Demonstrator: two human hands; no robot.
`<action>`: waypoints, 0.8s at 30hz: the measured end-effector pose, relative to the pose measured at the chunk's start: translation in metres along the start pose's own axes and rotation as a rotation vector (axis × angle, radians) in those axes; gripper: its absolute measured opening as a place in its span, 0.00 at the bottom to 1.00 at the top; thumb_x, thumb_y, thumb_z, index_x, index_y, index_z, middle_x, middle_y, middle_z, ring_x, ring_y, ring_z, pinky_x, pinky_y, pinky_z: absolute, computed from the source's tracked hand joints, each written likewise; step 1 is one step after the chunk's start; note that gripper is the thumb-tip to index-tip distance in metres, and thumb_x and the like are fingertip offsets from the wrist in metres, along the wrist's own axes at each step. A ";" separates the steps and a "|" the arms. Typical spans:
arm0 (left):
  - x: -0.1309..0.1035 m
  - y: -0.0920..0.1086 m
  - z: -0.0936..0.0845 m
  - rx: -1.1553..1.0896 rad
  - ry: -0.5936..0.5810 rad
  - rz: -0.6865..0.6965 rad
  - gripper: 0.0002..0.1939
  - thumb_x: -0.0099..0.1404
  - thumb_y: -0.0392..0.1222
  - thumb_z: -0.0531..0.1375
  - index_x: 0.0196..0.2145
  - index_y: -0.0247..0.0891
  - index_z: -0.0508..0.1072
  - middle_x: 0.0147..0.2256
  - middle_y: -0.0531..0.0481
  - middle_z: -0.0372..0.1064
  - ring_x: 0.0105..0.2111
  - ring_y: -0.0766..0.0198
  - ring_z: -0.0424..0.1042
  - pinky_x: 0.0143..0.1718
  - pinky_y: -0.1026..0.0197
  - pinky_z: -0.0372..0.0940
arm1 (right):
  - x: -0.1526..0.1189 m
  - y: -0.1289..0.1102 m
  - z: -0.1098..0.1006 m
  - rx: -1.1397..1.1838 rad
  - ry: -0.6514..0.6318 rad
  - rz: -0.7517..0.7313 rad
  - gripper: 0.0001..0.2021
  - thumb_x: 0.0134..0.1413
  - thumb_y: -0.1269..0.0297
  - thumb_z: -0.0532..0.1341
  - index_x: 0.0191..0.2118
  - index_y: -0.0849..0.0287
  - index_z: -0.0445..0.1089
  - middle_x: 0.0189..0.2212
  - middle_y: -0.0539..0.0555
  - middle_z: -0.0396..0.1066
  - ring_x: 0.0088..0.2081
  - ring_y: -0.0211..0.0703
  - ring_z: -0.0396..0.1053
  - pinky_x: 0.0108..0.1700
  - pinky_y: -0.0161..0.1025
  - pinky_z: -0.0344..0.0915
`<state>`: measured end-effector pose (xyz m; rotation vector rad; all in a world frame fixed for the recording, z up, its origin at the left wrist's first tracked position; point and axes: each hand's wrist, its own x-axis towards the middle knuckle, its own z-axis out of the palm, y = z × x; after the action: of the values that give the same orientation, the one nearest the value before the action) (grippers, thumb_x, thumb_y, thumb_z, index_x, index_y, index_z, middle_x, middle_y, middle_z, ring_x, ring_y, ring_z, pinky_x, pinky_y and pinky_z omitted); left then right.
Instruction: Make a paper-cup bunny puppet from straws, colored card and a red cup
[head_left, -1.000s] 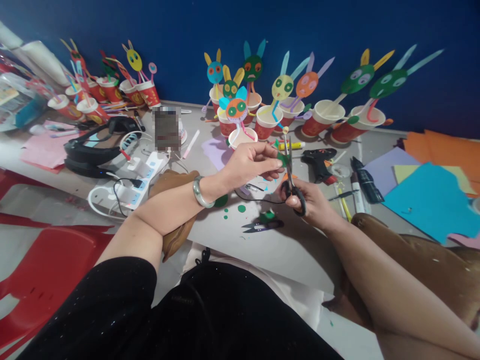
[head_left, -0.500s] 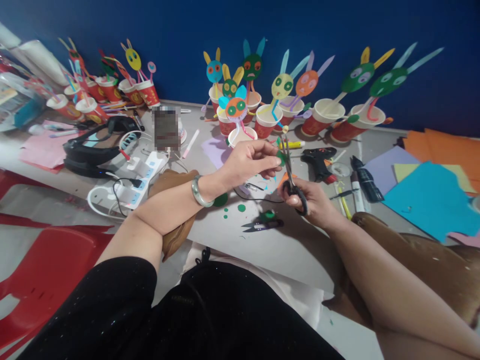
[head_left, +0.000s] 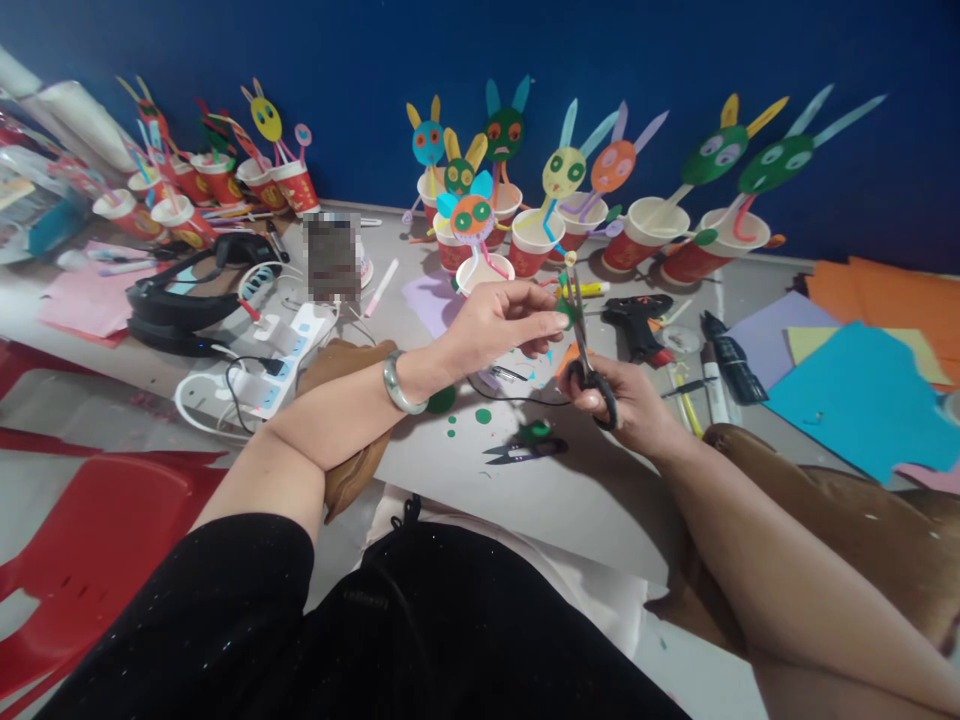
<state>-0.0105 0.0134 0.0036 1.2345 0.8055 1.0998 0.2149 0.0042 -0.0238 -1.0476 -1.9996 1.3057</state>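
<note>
Between the thumb and fingers of my left hand (head_left: 510, 318) is a small piece of green paper (head_left: 568, 308). My right hand (head_left: 626, 400) grips black-handled scissors (head_left: 581, 345), blades pointing up and lying against the green paper. Below my hands, green paper circles (head_left: 484, 416) of different sizes lie on the grey table (head_left: 450, 480). Close by rest black thread snips (head_left: 525, 452) and a green scrap (head_left: 535, 431). An orange paper piece (head_left: 571, 358) shows just behind the scissors.
Red paper cups with paper-faced figures (head_left: 536, 245) line the blue wall. A black glue gun (head_left: 637, 325) and blue paper (head_left: 862, 400) lie to the right. At left are a power strip (head_left: 289, 365), a black headset (head_left: 191, 300) and a red chair (head_left: 112, 530).
The scissors and my right hand have shifted very slightly at the green paper, and the paper has moved a little to the right. Everything else looks the same.
</note>
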 end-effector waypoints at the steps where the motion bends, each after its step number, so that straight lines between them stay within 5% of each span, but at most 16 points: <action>1: 0.000 0.000 0.000 0.004 -0.023 0.002 0.25 0.55 0.56 0.77 0.34 0.34 0.74 0.28 0.54 0.78 0.24 0.74 0.74 0.29 0.68 0.73 | 0.000 0.000 0.000 -0.002 0.001 -0.002 0.39 0.43 0.18 0.64 0.27 0.58 0.68 0.23 0.49 0.63 0.28 0.40 0.58 0.33 0.40 0.54; 6: -0.002 0.001 0.001 0.019 -0.037 -0.004 0.26 0.56 0.60 0.76 0.32 0.34 0.75 0.28 0.52 0.78 0.24 0.74 0.74 0.28 0.67 0.73 | 0.001 0.001 -0.001 -0.014 -0.004 -0.005 0.38 0.44 0.20 0.65 0.26 0.58 0.68 0.23 0.49 0.63 0.28 0.40 0.58 0.33 0.40 0.54; 24: -0.003 0.007 0.002 0.076 0.021 -0.058 0.19 0.60 0.50 0.75 0.31 0.35 0.73 0.27 0.52 0.78 0.24 0.74 0.74 0.29 0.68 0.72 | 0.001 0.001 -0.002 -0.017 -0.013 0.009 0.37 0.44 0.21 0.65 0.26 0.57 0.68 0.23 0.50 0.63 0.29 0.41 0.59 0.34 0.41 0.55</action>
<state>-0.0113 0.0094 0.0107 1.2572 0.9007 1.0446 0.2164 0.0064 -0.0237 -1.0596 -2.0217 1.3055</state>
